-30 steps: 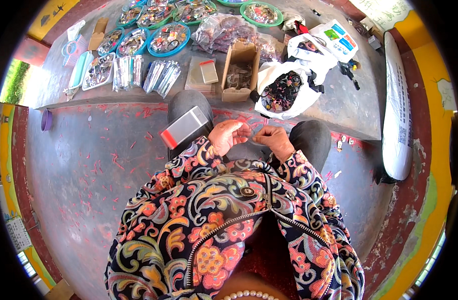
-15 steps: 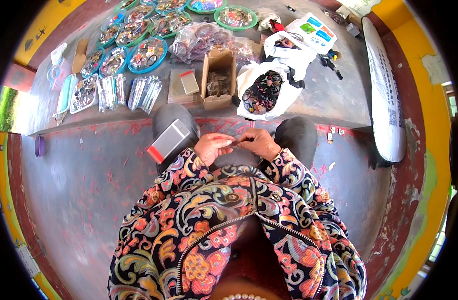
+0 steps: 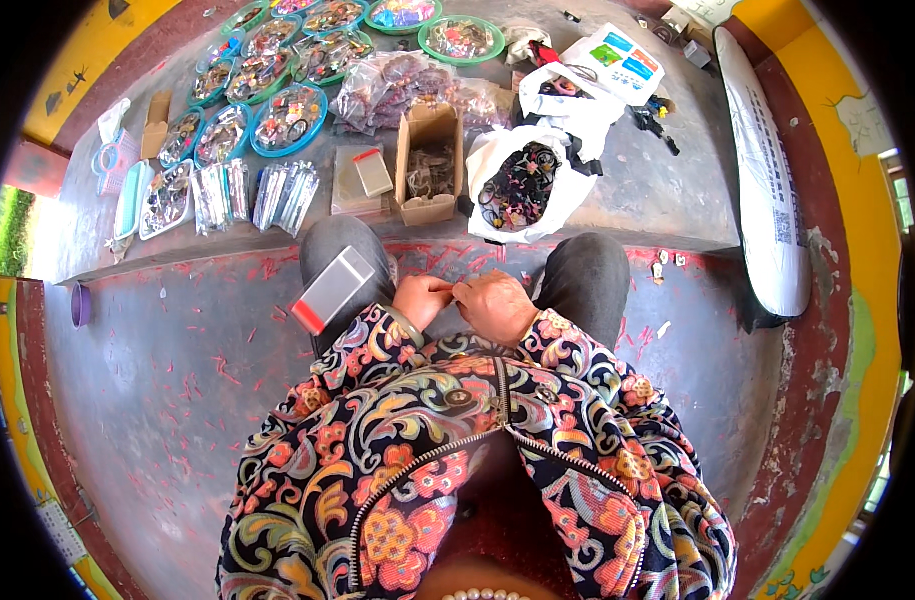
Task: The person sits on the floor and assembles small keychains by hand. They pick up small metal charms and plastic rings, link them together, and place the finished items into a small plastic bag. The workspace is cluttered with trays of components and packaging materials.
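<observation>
My left hand (image 3: 422, 300) and my right hand (image 3: 498, 305) meet over my lap, fingertips pinched together. Whatever sits between the fingers is hidden or too small to name. On my left thigh lies a stack of clear plastic bags with a red end (image 3: 334, 288), to the left of my left hand. Beyond my knees, on the raised ledge, stands an open cardboard box (image 3: 431, 208) with clear packets inside. Right of it, an open white plastic bag (image 3: 576, 200) holds many dark hair ties (image 3: 523, 186), with some coloured pieces among them.
Several round basins (image 3: 325, 128) of packaged trinkets fill the ledge's far left. Bundles of slim packets (image 3: 286, 194) lie near its front edge, beside a white tray (image 3: 189, 205). A clear-bagged heap (image 3: 398, 88) sits behind the box. A long silver-wrapped package (image 3: 768, 190) leans at right.
My hands have drawn closer together and turned, so the backs of the fingers now cover the small dark piece that showed between them. The view has shifted slightly.
</observation>
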The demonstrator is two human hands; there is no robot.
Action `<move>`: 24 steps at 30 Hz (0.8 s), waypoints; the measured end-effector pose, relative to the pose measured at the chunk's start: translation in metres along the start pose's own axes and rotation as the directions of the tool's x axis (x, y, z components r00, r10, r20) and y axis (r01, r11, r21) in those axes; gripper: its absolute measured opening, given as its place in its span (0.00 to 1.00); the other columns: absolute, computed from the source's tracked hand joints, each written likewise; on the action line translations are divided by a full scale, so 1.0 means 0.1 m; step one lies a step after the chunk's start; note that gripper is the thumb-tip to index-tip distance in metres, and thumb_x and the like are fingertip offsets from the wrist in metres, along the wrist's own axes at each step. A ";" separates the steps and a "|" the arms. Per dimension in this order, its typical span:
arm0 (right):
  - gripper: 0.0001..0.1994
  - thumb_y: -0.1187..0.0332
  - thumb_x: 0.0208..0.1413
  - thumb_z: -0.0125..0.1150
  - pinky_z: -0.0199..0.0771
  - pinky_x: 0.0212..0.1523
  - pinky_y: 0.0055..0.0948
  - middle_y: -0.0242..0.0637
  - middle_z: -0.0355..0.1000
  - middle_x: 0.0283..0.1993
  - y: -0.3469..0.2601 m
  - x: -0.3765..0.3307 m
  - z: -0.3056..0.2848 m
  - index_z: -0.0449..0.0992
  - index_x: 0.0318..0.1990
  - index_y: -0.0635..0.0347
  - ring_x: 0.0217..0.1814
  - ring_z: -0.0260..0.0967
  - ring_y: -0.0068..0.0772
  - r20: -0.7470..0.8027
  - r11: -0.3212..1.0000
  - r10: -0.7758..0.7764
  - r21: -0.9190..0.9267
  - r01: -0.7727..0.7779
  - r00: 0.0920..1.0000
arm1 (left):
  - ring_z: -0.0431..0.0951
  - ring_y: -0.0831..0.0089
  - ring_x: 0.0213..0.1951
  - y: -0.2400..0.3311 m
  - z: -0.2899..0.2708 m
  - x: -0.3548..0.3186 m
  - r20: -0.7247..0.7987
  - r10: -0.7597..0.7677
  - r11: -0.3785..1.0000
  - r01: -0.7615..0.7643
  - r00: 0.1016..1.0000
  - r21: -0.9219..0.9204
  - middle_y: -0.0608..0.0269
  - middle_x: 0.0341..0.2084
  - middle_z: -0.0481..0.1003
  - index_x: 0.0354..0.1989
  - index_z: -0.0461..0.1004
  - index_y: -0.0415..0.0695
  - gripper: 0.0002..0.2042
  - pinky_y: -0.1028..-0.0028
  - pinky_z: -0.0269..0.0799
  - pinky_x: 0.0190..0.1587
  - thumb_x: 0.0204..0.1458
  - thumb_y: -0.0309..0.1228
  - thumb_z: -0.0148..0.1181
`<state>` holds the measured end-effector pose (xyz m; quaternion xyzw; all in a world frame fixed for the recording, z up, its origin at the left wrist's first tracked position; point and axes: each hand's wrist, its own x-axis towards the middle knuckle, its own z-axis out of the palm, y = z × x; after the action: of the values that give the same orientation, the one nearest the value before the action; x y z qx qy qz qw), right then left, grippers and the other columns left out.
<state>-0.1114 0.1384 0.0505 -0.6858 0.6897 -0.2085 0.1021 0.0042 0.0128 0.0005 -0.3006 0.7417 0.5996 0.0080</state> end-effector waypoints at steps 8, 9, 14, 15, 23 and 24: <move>0.05 0.71 0.39 0.50 0.65 0.29 0.38 0.40 0.68 0.23 0.02 -0.02 0.00 0.67 0.26 0.59 0.27 0.68 0.42 0.121 0.989 0.119 -0.100 -0.107 0.986 | 0.73 0.78 0.29 0.10 0.01 -0.06 0.012 0.042 0.999 -0.042 0.999 -0.023 0.60 0.24 0.75 0.32 0.74 0.35 0.10 0.80 0.67 0.34 0.42 0.26 0.55; 0.05 0.72 0.39 0.50 0.66 0.30 0.38 0.41 0.69 0.23 0.01 0.00 -0.02 0.67 0.27 0.59 0.28 0.69 0.42 0.148 0.984 0.156 -0.105 -0.141 0.977 | 0.72 0.78 0.29 0.10 0.01 -0.05 0.008 0.022 0.997 -0.021 1.000 -0.072 0.60 0.24 0.75 0.33 0.74 0.35 0.10 0.80 0.67 0.34 0.42 0.26 0.55; 0.04 0.71 0.40 0.49 0.66 0.27 0.37 0.39 0.68 0.21 0.08 -0.03 0.07 0.67 0.26 0.59 0.25 0.68 0.42 -0.034 0.998 0.004 -0.064 -0.006 0.999 | 0.72 0.79 0.28 0.00 0.01 -0.01 -0.030 0.119 0.987 -0.122 0.992 -0.107 0.62 0.24 0.75 0.33 0.74 0.34 0.09 0.80 0.67 0.33 0.43 0.26 0.54; 0.04 0.71 0.40 0.49 0.66 0.27 0.37 0.38 0.68 0.20 0.10 -0.04 0.07 0.67 0.26 0.59 0.24 0.68 0.42 -0.064 0.998 -0.016 -0.057 0.013 0.998 | 0.72 0.80 0.27 0.01 0.01 -0.01 -0.041 0.149 0.984 -0.152 0.988 -0.090 0.62 0.23 0.75 0.33 0.74 0.34 0.09 0.81 0.67 0.33 0.43 0.25 0.54; 0.05 0.72 0.41 0.50 0.68 0.25 0.36 0.40 0.71 0.22 -0.02 0.10 -0.04 0.73 0.25 0.58 0.26 0.70 0.40 0.262 0.979 0.173 -0.149 -0.137 0.950 | 0.73 0.77 0.23 0.00 0.06 -0.02 -0.073 0.121 0.982 -0.130 0.990 -0.134 0.58 0.19 0.74 0.28 0.74 0.35 0.08 0.79 0.67 0.27 0.43 0.26 0.52; 0.05 0.72 0.41 0.50 0.68 0.25 0.36 0.41 0.71 0.22 -0.02 0.11 -0.03 0.74 0.24 0.58 0.27 0.71 0.40 0.296 0.980 0.168 -0.155 -0.126 0.940 | 0.74 0.75 0.22 0.01 0.06 -0.03 -0.090 0.118 0.981 -0.131 0.989 -0.146 0.56 0.19 0.75 0.26 0.75 0.35 0.08 0.77 0.67 0.27 0.42 0.27 0.52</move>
<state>-0.1116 0.1281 0.0553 -0.6616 0.7273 -0.0442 0.1771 0.0037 0.0199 0.0010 -0.2774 0.7111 0.6408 -0.0826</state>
